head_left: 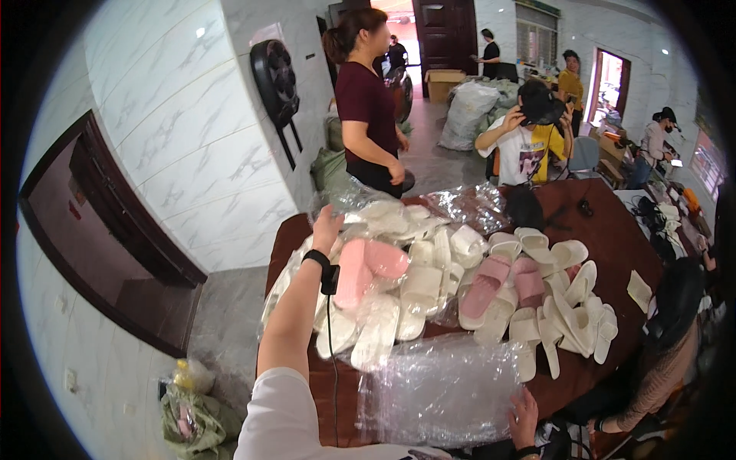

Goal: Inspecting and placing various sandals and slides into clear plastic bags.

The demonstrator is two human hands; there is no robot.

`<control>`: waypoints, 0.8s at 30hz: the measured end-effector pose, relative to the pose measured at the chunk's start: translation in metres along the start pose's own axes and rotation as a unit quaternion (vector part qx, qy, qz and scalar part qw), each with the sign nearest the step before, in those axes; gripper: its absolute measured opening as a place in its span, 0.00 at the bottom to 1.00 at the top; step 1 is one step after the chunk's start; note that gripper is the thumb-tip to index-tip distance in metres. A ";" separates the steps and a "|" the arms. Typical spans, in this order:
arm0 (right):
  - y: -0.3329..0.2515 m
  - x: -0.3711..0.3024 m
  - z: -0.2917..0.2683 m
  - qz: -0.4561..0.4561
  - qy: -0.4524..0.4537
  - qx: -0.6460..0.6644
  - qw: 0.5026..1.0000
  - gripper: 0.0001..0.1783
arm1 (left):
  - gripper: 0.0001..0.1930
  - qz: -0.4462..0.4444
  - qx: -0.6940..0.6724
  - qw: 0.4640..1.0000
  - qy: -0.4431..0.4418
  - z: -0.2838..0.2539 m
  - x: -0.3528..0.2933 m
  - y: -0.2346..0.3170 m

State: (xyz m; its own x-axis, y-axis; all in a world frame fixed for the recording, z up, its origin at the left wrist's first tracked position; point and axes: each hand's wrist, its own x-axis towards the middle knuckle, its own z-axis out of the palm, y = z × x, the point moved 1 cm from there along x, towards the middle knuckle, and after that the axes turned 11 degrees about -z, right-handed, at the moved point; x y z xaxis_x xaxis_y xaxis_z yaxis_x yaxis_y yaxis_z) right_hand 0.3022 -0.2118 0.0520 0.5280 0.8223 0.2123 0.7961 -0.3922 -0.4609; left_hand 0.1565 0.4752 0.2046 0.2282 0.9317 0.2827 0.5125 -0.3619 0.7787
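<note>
A pile of slippers, many white and some pink, covers the brown-red tabletop [613,222]. My left arm stretches to the far left of the pile. There my left hand [327,227] has its fingers extended beside white slippers [383,218] in clear plastic; whether it touches them is hard to see. A pink pair of slippers [356,272] in clear wrap lies just right of my left wrist. Near the front edge a clear plastic bag [452,391] lies flat. At its right edge rests my right hand [524,418], fingers apart, gripping nothing.
Loose white slippers [575,318] and dusty-pink ones [487,287] lie on the right. A black cable [333,368] hangs from my left wrist. A person in a dark red top [368,107] stands beyond the table; another person's arm [659,383] is close at right. Filled sacks [468,115] stand behind.
</note>
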 end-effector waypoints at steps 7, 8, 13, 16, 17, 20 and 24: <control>0.029 -0.025 0.017 0.038 0.028 0.154 0.987 0.26 | 0.52 -0.008 -0.018 0.999 0.048 0.054 0.051 -0.044; 0.040 -0.033 0.022 0.121 0.057 0.322 0.937 0.26 | 0.52 -0.005 -0.027 0.999 0.038 0.067 0.051 -0.040; 0.029 -0.023 0.019 0.165 0.074 0.357 0.917 0.27 | 0.51 -0.197 -0.060 0.974 -0.098 0.073 0.055 -0.045; 0.037 -0.031 0.022 0.270 0.142 0.526 0.794 0.27 | 0.52 -0.101 -0.018 0.994 0.038 0.083 0.044 -0.024; 0.045 -0.037 0.023 0.265 0.137 0.496 0.816 0.27 | 0.53 -0.017 0.006 0.986 0.163 0.088 0.041 -0.014; 0.056 -0.038 0.037 0.229 0.093 0.432 0.868 0.28 | 0.55 0.017 -0.152 0.982 0.109 0.057 0.059 -0.049; 0.000 -0.032 -0.002 0.326 0.170 0.534 0.761 0.29 | 0.41 -0.164 -0.129 0.975 -0.079 0.089 0.050 -0.051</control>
State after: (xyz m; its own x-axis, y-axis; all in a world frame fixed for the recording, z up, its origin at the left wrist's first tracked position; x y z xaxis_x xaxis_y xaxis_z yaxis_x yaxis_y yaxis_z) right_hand 0.2858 -0.2386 0.0467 0.8981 0.3722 -0.2341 -0.2666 0.0374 -0.9631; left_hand 0.2153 0.5370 0.1288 0.2229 0.9717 -0.0784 0.3583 -0.0069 0.9336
